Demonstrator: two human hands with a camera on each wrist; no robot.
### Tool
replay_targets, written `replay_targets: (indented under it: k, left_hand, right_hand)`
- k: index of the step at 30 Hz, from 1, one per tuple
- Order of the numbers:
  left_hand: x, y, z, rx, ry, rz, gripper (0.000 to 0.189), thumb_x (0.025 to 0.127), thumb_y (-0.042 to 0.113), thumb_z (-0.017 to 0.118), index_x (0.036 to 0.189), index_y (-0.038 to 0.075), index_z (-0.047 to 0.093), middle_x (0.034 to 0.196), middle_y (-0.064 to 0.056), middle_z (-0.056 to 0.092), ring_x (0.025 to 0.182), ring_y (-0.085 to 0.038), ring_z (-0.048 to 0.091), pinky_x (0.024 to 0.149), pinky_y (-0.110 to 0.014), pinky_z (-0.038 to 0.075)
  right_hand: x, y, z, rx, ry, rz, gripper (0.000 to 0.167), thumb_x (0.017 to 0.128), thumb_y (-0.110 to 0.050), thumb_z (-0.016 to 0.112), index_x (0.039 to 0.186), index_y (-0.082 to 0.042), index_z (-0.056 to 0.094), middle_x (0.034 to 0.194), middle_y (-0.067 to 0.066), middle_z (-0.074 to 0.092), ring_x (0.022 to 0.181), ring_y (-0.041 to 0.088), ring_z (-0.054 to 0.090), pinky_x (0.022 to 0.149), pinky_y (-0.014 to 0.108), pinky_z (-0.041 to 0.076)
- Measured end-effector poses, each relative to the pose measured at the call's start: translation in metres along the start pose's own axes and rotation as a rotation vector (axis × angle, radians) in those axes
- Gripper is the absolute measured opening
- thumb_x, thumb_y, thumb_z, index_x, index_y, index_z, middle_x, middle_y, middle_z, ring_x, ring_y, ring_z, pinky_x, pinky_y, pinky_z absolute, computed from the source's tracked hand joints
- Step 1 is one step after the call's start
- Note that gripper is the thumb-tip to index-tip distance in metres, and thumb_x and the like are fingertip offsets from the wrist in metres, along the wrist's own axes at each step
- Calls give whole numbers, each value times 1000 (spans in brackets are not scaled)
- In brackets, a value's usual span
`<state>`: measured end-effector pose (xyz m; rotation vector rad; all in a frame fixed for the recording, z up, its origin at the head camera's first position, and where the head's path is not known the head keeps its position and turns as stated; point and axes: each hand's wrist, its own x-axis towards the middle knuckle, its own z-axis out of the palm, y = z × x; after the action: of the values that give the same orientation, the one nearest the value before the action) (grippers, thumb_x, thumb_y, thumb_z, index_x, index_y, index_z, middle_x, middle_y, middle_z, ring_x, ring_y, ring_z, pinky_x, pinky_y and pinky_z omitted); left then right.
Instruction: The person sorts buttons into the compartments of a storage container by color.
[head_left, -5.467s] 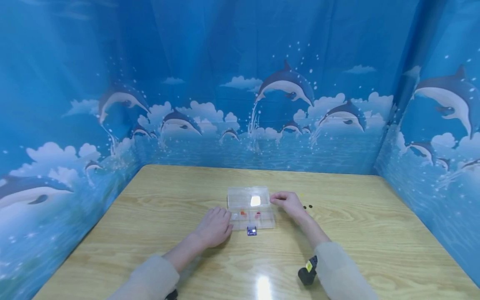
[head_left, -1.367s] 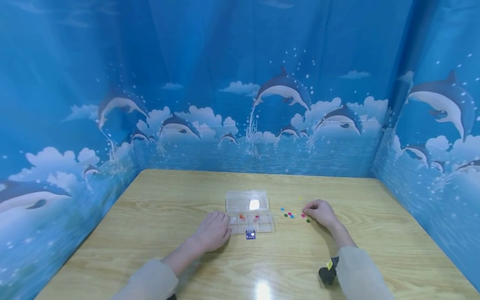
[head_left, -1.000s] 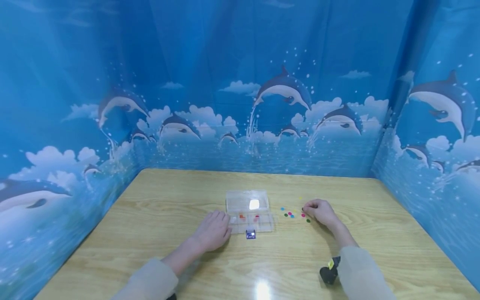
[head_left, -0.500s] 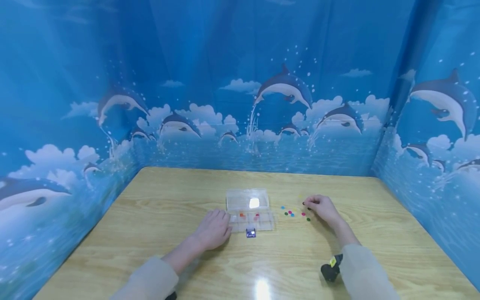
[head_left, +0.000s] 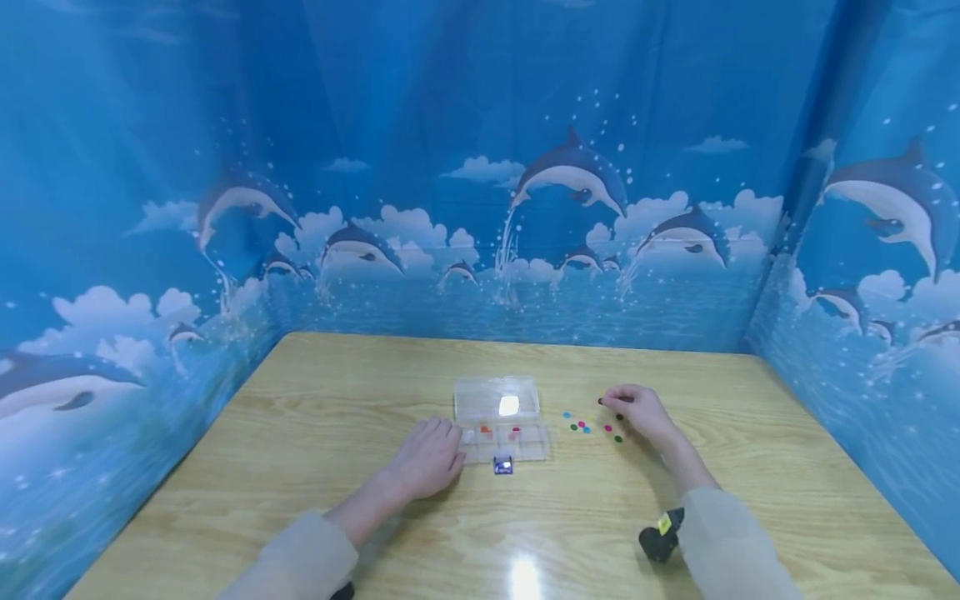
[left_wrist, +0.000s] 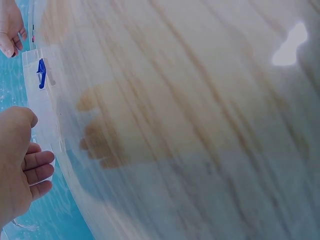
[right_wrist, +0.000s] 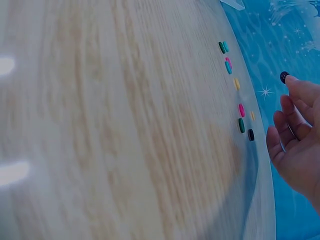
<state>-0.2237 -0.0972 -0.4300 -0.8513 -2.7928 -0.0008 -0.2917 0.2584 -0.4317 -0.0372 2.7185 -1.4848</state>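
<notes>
My right hand [head_left: 641, 412] pinches a small black button [right_wrist: 284, 77] between thumb and fingertips, raised above the table. Several loose buttons lie just left of and below it, among them a pink button [head_left: 608, 428], a dark green button [head_left: 618, 439] and a blue button [head_left: 567, 415]. My left hand [head_left: 426, 458] rests against the left edge of a clear plastic compartment box [head_left: 534, 450], its fingers loosely bent. The box's lid [head_left: 480, 398] is laid back, and a blue latch [head_left: 503, 465] sticks out in front. Orange and red pieces lie in separate compartments.
The wood-grain table [head_left: 360, 375] carries the box near its middle, with the buttons to the right. A blue dolphin-print curtain [head_left: 450, 167] hangs behind and along both sides. Another black button [right_wrist: 251, 135] lies below the right hand.
My right hand moved from beside the box to the buttons on the right and picked up a black button. It has since lifted slightly away from them. My left hand stays at the box.
</notes>
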Motion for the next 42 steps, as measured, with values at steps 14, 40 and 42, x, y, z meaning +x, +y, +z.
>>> replay_targets:
  k: [14,40,42]
  left_hand:
    - [-1,1,0,34,16,2,27,90,29,54,97,2,54,88,-8,53,84,-22,49,78,-37,44]
    - [0,1,1,40,10,-8,31,90,29,55,99,0,54,85,-8,51,81,-21,47,76,-36,44]
    - [0,1,1,37,7,-10,31,90,29,54,99,0,54,85,-8,51,81,-21,47,76,-36,44]
  right_hand:
    - [-1,-14,11,11,-18,-79,27,92,-19,57,106,4,60,108,16,59,97,25,51,80,36,42]
    - [-2,-39,35,53,-79,-139,21,92,-19,58,100,0,62,107,12,60,76,12,51,68,34,47]
    - [-1,-40,37,62,-83,-152,21,91,-18,59,99,1,62,105,12,61,86,18,55,76,38,48]
